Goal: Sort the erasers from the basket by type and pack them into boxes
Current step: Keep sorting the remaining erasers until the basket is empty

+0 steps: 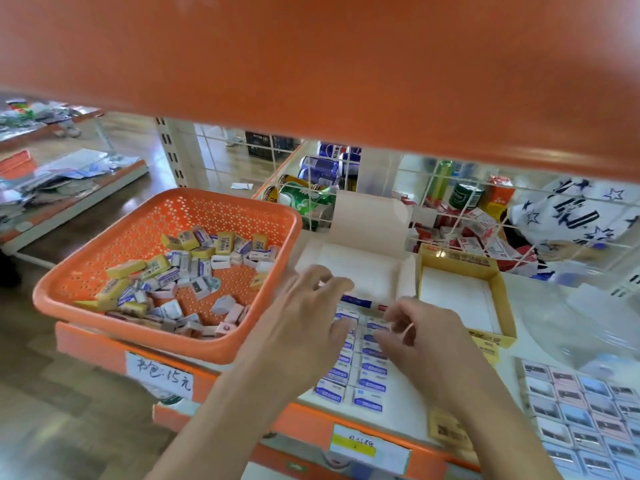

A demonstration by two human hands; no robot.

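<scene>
An orange perforated basket (104,299) at the left holds several loose erasers (194,271), yellow, white-and-blue and pink. Right of it lies an open white box (349,261) with two rows of blue-and-white erasers (370,372) packed in its near half. My left hand (304,313) rests with spread fingers on the left row's far end. My right hand (426,334) has its thumb and curled fingers around a blue-and-white eraser (375,323) at the far end of the right row. Both hands are motion-blurred.
An empty yellow box (498,282) stands right of the white box. At the lower right lies a tray of pink and blue erasers (588,417). An orange shelf (311,64) overhangs. Behind a wire grid (433,202) lie drink cans (304,199), and a person is there.
</scene>
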